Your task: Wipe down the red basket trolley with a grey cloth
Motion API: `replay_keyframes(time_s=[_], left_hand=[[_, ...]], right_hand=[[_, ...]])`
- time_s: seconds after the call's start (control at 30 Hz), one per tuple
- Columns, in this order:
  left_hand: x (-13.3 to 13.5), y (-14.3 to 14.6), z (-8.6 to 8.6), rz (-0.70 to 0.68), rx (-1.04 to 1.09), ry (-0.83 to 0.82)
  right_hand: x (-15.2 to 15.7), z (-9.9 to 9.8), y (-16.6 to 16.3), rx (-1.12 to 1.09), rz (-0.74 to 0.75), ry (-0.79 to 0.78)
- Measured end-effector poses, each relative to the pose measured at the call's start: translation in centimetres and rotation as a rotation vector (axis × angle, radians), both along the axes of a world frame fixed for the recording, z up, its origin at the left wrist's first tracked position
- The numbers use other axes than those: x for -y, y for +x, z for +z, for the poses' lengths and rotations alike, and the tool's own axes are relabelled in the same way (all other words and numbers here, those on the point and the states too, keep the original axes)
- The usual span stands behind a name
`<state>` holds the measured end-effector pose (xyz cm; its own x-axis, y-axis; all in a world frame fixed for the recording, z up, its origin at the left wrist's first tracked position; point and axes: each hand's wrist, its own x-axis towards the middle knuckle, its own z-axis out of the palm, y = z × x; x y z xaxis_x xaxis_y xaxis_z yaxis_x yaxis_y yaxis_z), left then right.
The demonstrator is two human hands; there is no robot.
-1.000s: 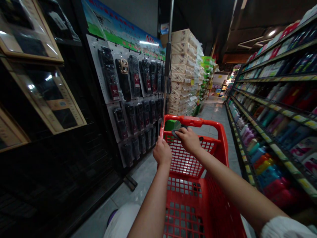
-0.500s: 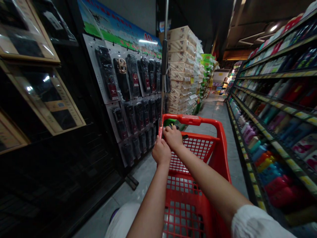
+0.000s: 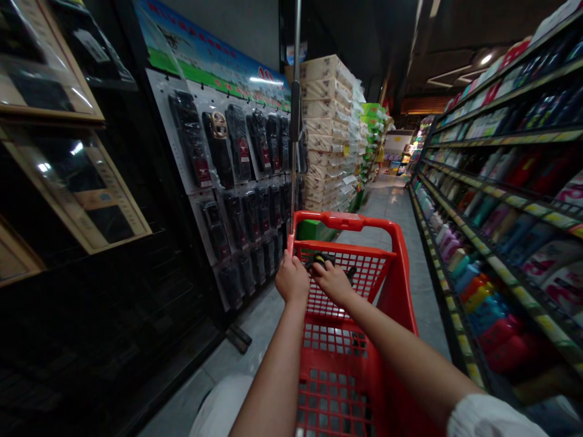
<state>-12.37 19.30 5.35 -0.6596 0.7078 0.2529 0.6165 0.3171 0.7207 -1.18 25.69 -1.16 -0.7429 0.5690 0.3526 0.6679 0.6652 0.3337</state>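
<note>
A red plastic shopping cart [image 3: 401, 267] with a grid basket is in front of me. From its left corner rises a thin metal pole [image 3: 297, 42] with a dark sleeve. My left hand [image 3: 292, 279] is closed around the pole's lower end, against the cart's left rim. Just right of it, my right hand [image 3: 334, 284] has its fingers curled on a small black object [image 3: 322, 260] with a yellow part, over the upper grid of the basket. Fingers partly cover this object, so its kind is unclear.
Packaged belts [image 3: 239, 142] hang on a display rack [image 3: 155, 109] at left, beside framed boxes [image 3: 109, 212]. Stacked cream-coloured packs [image 3: 323, 133] stand beyond. Shelves of bottles [image 3: 483, 291] line the right side. A grey tiled aisle floor [image 3: 387, 200] runs ahead.
My right hand has moved down and away from the pole, with the black object now lower over the basket grid. My left hand stays at the pole. The view has shifted slightly.
</note>
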Motion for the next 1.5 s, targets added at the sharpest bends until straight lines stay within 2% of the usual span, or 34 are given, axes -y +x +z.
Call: replay_keyframes(time_s=[0.13, 0.27, 0.4, 0.53, 0.67, 0.73, 0.87, 0.93, 1.0, 1.1, 1.17, 1.3, 1.4, 1.5], left_hand=[[0.1, 0.1, 0.2, -0.002, 0.009, -0.003], [0.0, 0.1, 0.2, -0.002, 0.018, -0.014], [-0.2, -0.2, 0.0, -0.010, -0.008, -0.003], [-0.5, -0.3, -0.2, -0.014, -0.041, -0.019], [-0.6, -0.1, -0.1, -0.015, -0.060, -0.024], [-0.6, 0.0, 0.0, -0.019, -0.066, -0.024], [-0.4, -0.1, 0.1, -0.014, -0.072, -0.026], [-0.4, -0.3, 0.2, -0.013, -0.066, -0.031], [-0.4, -0.4, 0.2, -0.011, -0.059, -0.039], [-0.5, -0.5, 0.3, -0.010, -0.059, -0.048], [-0.6, -0.5, 0.3, -0.012, -0.065, -0.045], [-0.5, -0.5, 0.4, -0.008, -0.072, -0.032], [-0.4, -0.5, 0.4, 0.000, -0.063, -0.024], [-0.2, -0.6, 0.5, 0.006, -0.048, -0.024]], right_hand=[[0.9, 1.1, -1.2, -0.049, 0.066, -0.011], [0.0, 2.3, -2.6, -0.071, 0.159, 0.025], [-1.0, 1.3, -1.4, -0.033, 0.117, 0.007], [-0.9, -0.1, 1.1, -0.053, 0.003, -0.024], [-0.1, 0.0, 2.3, -0.077, -0.068, -0.031], [0.2, 0.2, 2.1, -0.094, -0.016, -0.003], [-0.1, 0.1, 1.4, -0.087, 0.193, 0.102], [-0.7, -0.3, 1.6, -0.110, 0.154, 0.119], [-1.4, -0.8, 2.3, -0.163, 0.053, 0.107], [-1.7, -2.1, 3.6, -0.317, -0.104, 0.075], [-1.2, -3.0, 4.1, -0.503, -0.234, 0.064], [-0.1, -4.7, 4.2, -1.023, -0.477, 0.107], [-0.5, -5.1, 4.3, -1.440, -0.659, 0.164], [-1.7, -4.8, 4.1, -1.667, -0.673, 0.145]])
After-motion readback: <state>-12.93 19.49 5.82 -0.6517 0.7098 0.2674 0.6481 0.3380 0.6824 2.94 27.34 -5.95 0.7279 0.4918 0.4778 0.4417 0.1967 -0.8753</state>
